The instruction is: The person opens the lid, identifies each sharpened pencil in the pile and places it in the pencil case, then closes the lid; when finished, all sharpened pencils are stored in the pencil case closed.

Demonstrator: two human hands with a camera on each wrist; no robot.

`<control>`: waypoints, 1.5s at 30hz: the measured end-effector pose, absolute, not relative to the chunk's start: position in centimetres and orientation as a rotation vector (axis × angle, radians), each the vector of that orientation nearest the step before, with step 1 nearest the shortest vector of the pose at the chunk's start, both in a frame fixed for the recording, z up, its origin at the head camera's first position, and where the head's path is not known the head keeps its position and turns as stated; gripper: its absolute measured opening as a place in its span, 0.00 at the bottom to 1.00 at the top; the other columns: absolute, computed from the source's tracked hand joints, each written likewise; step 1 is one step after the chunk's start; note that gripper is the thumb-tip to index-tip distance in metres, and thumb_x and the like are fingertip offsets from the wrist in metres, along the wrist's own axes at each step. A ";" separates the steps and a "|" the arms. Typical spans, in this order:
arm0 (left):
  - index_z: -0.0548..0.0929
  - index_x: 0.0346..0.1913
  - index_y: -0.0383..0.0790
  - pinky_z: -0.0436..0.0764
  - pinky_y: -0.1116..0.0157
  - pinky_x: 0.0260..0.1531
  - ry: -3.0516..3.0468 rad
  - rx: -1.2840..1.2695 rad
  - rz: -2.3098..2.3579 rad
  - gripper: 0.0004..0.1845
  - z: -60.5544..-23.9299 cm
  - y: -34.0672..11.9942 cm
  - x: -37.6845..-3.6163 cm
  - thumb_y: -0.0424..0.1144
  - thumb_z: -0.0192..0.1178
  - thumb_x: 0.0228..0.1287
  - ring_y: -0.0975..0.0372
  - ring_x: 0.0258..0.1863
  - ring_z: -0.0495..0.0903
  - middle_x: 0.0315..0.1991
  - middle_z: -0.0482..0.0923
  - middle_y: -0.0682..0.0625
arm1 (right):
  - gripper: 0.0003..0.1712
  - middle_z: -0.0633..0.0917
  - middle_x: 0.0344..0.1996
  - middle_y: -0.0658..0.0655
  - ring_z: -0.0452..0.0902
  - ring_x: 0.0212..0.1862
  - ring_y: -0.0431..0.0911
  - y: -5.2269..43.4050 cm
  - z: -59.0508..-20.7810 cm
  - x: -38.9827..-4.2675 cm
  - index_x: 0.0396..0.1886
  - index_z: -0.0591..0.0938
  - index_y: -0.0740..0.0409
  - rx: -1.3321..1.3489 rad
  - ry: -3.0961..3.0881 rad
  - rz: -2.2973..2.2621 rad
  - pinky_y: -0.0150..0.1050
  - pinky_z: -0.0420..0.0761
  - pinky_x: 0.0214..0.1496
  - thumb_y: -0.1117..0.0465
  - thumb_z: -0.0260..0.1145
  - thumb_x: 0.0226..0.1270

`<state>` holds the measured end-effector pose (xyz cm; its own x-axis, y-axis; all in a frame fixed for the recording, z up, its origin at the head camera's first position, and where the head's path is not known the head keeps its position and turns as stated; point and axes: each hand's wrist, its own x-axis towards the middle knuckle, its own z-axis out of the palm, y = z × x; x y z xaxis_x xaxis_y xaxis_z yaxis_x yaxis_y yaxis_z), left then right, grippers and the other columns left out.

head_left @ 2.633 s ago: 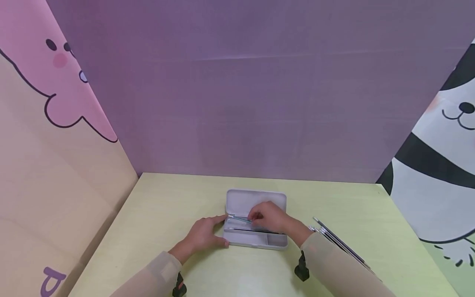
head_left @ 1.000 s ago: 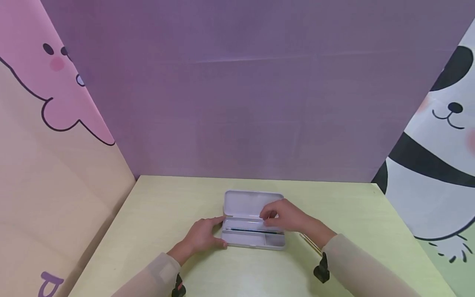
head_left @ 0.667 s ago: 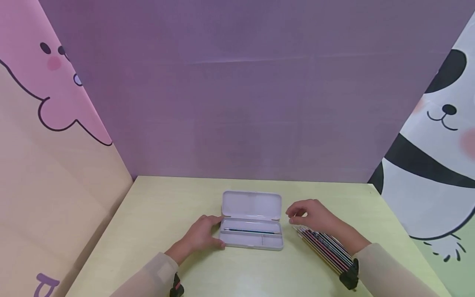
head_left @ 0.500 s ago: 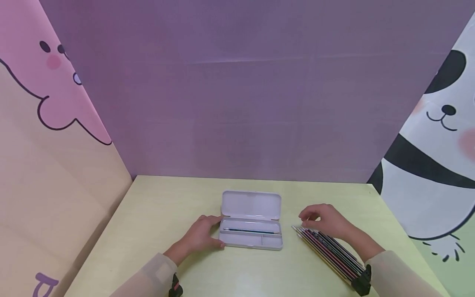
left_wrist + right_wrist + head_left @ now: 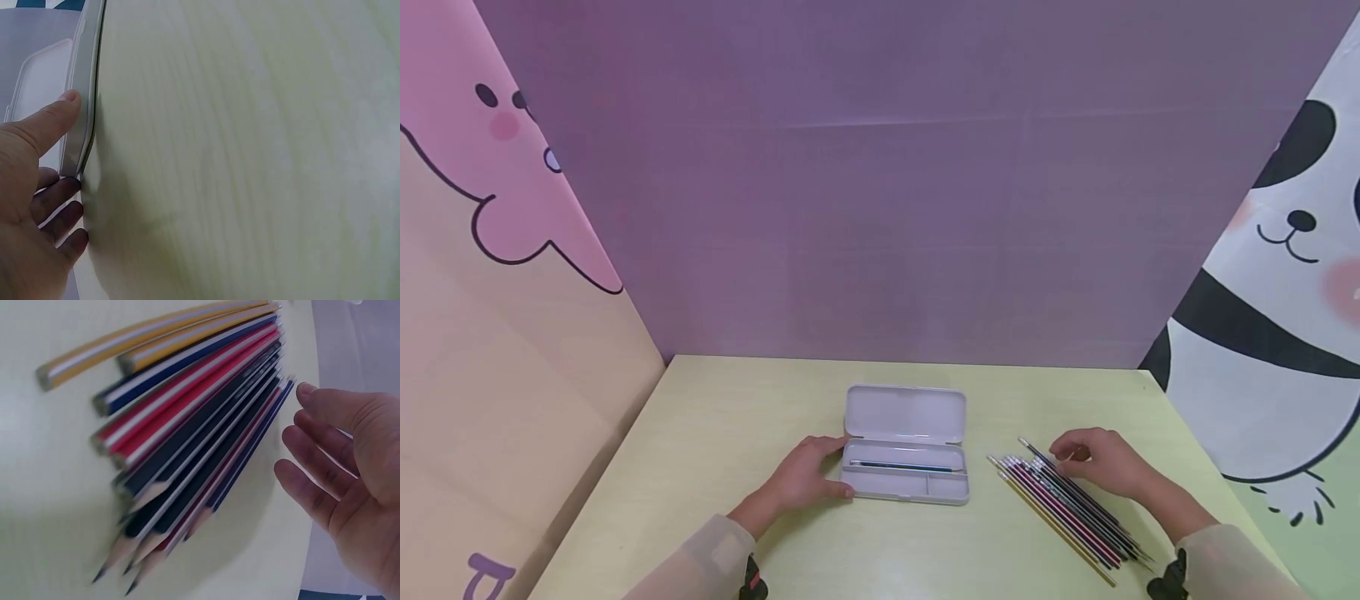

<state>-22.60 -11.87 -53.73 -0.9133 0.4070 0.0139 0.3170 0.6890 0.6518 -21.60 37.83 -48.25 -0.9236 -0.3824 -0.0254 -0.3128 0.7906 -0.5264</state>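
A light grey pencil case (image 5: 907, 487) lies open mid-table with its lid (image 5: 904, 414) tipped back. One dark teal pencil (image 5: 906, 467) lies in its long compartment. My left hand (image 5: 842, 471) holds the case's left end (image 5: 80, 119), thumb (image 5: 47, 125) on the rim and fingers (image 5: 59, 209) against the side. To the right lies a fanned row of several coloured pencils (image 5: 1067, 508) (image 5: 187, 425). My right hand (image 5: 1063, 454) (image 5: 300, 431) hovers at the row's far edge with loose fingers (image 5: 325, 444) holding nothing.
The pale yellow-green table (image 5: 737, 417) is walled by a purple panel (image 5: 880, 208) at the back, a pink cartoon panel (image 5: 490, 250) on the left and a panda panel (image 5: 1285, 317) on the right. The pencils reach toward the table's front right edge.
My right hand left the open case, where it laid the teal pencil, and moved right to the row of pencils. The left hand stayed on the case's end.
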 end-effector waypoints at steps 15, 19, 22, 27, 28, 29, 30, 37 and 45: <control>0.73 0.73 0.36 0.71 0.46 0.70 2.760 0.560 1.062 0.47 -54.0 -11.9 -22.4 0.51 0.80 0.52 0.46 0.69 0.71 0.68 0.76 0.40 | 0.11 0.88 0.37 0.49 0.83 0.38 0.40 39.6 -50.0 -21.8 0.44 0.87 0.56 -0.488 2.832 -0.756 0.33 0.84 0.40 0.66 0.75 0.61; 0.73 0.73 0.36 0.71 0.45 0.70 2.762 0.553 1.062 0.47 -53.9 -11.9 -22.3 0.51 0.80 0.51 0.45 0.68 0.72 0.67 0.77 0.40 | 0.10 0.88 0.35 0.48 0.83 0.36 0.38 39.7 -50.4 -22.0 0.43 0.88 0.56 -0.503 2.835 -0.734 0.33 0.83 0.38 0.67 0.74 0.61; 0.73 0.73 0.36 0.71 0.45 0.69 2.760 0.554 1.069 0.47 -53.9 -11.9 -22.3 0.51 0.80 0.51 0.45 0.68 0.72 0.67 0.77 0.40 | 0.11 0.88 0.35 0.47 0.83 0.36 0.38 39.6 -50.6 -22.1 0.44 0.88 0.55 -0.504 2.831 -0.718 0.33 0.83 0.38 0.67 0.74 0.61; 0.73 0.73 0.36 0.71 0.44 0.69 2.753 0.559 1.074 0.47 -54.1 -11.9 -22.3 0.51 0.80 0.51 0.44 0.69 0.72 0.68 0.76 0.39 | 0.11 0.88 0.34 0.47 0.83 0.36 0.41 39.4 -50.5 -22.2 0.42 0.87 0.55 -0.472 2.829 -0.704 0.34 0.84 0.38 0.68 0.74 0.60; 0.73 0.73 0.36 0.71 0.44 0.69 2.754 0.560 1.073 0.47 -54.2 -11.8 -22.3 0.51 0.80 0.51 0.44 0.69 0.72 0.68 0.76 0.39 | 0.10 0.88 0.34 0.47 0.83 0.36 0.41 39.3 -50.5 -22.2 0.41 0.87 0.55 -0.463 2.828 -0.702 0.34 0.84 0.38 0.68 0.74 0.60; 0.73 0.73 0.37 0.72 0.44 0.69 2.756 0.560 1.070 0.47 -54.2 -11.8 -22.3 0.52 0.80 0.51 0.44 0.68 0.72 0.68 0.76 0.40 | 0.10 0.88 0.34 0.47 0.83 0.36 0.41 39.3 -50.5 -22.2 0.41 0.87 0.55 -0.456 2.827 -0.703 0.35 0.84 0.38 0.68 0.74 0.60; 0.73 0.73 0.37 0.72 0.45 0.69 2.757 0.559 1.068 0.47 -54.2 -11.8 -22.3 0.52 0.80 0.51 0.45 0.68 0.72 0.68 0.76 0.40 | 0.10 0.88 0.34 0.47 0.83 0.36 0.41 39.2 -50.4 -22.2 0.41 0.87 0.55 -0.449 2.825 -0.704 0.35 0.84 0.37 0.68 0.74 0.61; 0.74 0.73 0.38 0.72 0.44 0.69 2.764 0.543 1.069 0.47 -54.3 -11.9 -22.2 0.51 0.80 0.51 0.44 0.69 0.72 0.69 0.76 0.40 | 0.09 0.87 0.32 0.46 0.82 0.34 0.37 39.3 -50.5 -22.2 0.42 0.87 0.55 -0.440 2.808 -0.716 0.33 0.83 0.36 0.67 0.73 0.62; 0.73 0.73 0.39 0.71 0.45 0.70 2.766 0.534 1.059 0.46 -54.1 -11.9 -22.3 0.51 0.80 0.52 0.45 0.70 0.71 0.69 0.75 0.41 | 0.09 0.88 0.35 0.49 0.80 0.34 0.36 37.8 -48.6 -22.8 0.45 0.88 0.58 -0.566 2.829 -0.738 0.31 0.83 0.35 0.67 0.71 0.65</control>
<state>-22.34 -11.89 -54.09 -0.9286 0.3710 0.0030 0.2781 0.6906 0.6676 -22.77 37.81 -48.60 -0.9149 -0.3990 -0.0612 -0.3182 0.8062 -0.4988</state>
